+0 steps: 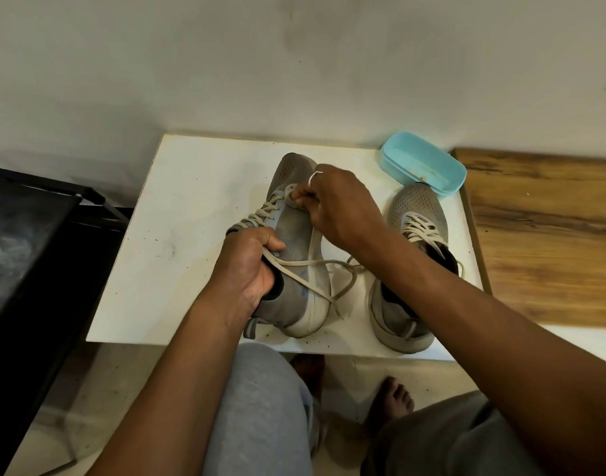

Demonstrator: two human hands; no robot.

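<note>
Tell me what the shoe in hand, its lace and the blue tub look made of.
Held shoe: grey knit or mesh fabric, matte, with tiny perforations at the toe. Its pale sole looks like foam rubber, scuffed and dirty. Lace: flat woven textile, off-white, limp where it hangs loose. Blue tub: probably moulded plastic, smooth with a soft sheen and rounded corners.
</note>
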